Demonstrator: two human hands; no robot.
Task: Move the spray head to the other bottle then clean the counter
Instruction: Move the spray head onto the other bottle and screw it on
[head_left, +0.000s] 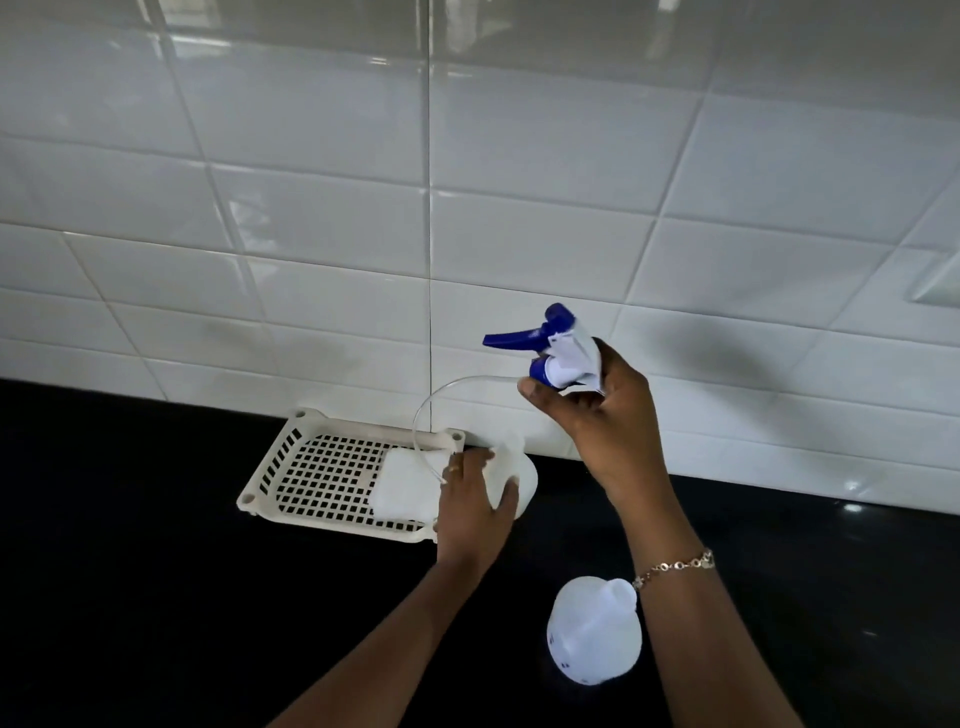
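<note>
My right hand (597, 410) holds the blue-and-white spray head (558, 348) up in front of the tiled wall. Its clear dip tube (441, 397) curves down and to the left, ending near my left hand. My left hand (475, 501) grips a white translucent bottle (519, 478) standing on the black counter (130, 571) beside the tray. A second white bottle (592, 634) with an open neck stands nearer to me, just left of my right forearm.
A cream perforated tray (311, 467) sits against the white tiled wall (467, 234), with a white folded cloth (405, 488) lying in its right part. The counter is glossy black.
</note>
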